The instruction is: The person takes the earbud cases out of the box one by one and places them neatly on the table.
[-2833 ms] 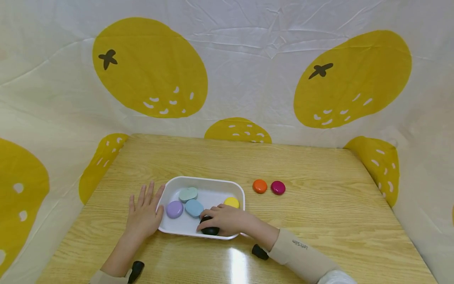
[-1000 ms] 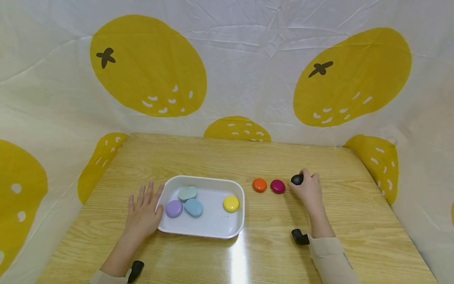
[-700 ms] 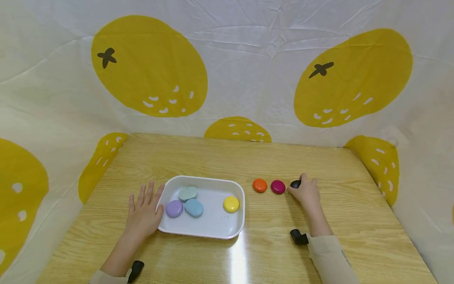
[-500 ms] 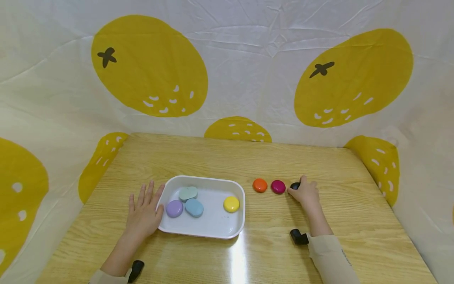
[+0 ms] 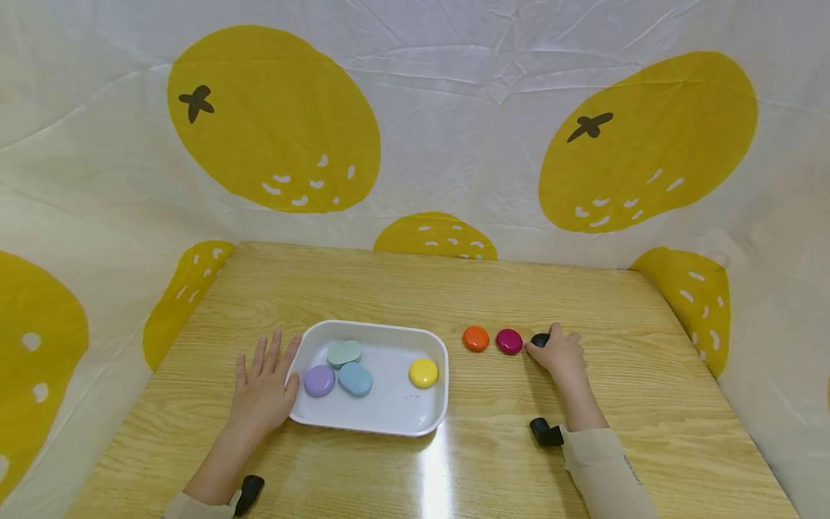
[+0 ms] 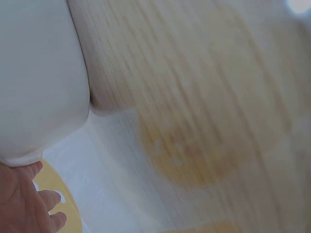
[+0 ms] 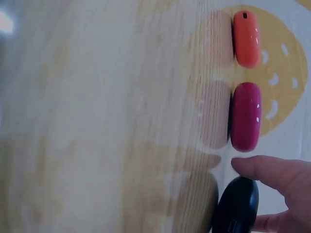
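Observation:
My right hand (image 5: pixel 563 355) holds a black, rounded, pebble-shaped piece (image 5: pixel 539 339) down on the table, thumb and forefinger around it; the hand hides part of it. In the right wrist view the thumb lies close to the black piece's (image 7: pixel 237 206) edge. Just left of it sit a glossy magenta round piece (image 5: pixel 509 342) and an orange one (image 5: pixel 475 339), in a row. With fingers spread, my left hand (image 5: pixel 262 389) rests against the left side of a white tray (image 5: pixel 369 427). In the left wrist view, its fingers touch the tray's rim.
Inside the tray lie a pale green piece (image 5: pixel 344 353), a purple piece (image 5: pixel 319 380), a blue piece (image 5: pixel 355 379) and a yellow piece (image 5: pixel 424 373). A white cloth (image 5: pixel 454 144) printed with yellow fruit hangs beyond the wooden table (image 5: pixel 363 281).
My right hand has carried the black piece out of the tray to the right of the magenta one and lowered it to the table. My left hand has stayed at the tray.

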### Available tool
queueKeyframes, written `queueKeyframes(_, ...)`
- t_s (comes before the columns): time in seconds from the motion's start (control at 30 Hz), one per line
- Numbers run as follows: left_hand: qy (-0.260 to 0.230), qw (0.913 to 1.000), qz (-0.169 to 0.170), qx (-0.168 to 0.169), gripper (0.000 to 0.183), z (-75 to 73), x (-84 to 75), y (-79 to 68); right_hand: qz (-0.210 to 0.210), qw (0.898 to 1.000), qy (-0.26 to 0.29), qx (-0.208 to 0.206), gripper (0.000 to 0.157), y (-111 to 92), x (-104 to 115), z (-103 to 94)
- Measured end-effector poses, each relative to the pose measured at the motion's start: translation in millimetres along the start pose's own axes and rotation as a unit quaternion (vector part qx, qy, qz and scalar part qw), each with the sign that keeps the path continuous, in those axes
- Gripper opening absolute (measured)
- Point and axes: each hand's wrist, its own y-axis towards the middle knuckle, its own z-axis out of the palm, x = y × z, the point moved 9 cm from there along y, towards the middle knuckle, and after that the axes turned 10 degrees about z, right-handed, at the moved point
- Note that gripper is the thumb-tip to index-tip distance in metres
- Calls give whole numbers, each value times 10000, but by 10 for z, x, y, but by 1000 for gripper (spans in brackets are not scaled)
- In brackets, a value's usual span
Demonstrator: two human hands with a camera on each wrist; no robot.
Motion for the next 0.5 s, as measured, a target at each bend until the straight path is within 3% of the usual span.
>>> queueKeyframes(0.1, -34, 10000, -18, 46, 55, 3, -5, 2, 62, 9999, -93, -79, 72, -50, 20, -56)
queueKeyframes(0.2, -40, 10000, -28, 66, 55, 5, -8, 0, -138, 9990, -201, -387, 69, -132, 127, -172)
queueKeyframes(0.37, -24, 10000, -38, 36, 55, 0, -2, -2, -1010, 9901, -189, -959, 60, -376, 507, -351)
queueKeyframes(0.5, -4, 10000, -32, 21, 55, 4, 4, 2, -1867, 9724, -18, -1397, 51, -655, 877, -395)
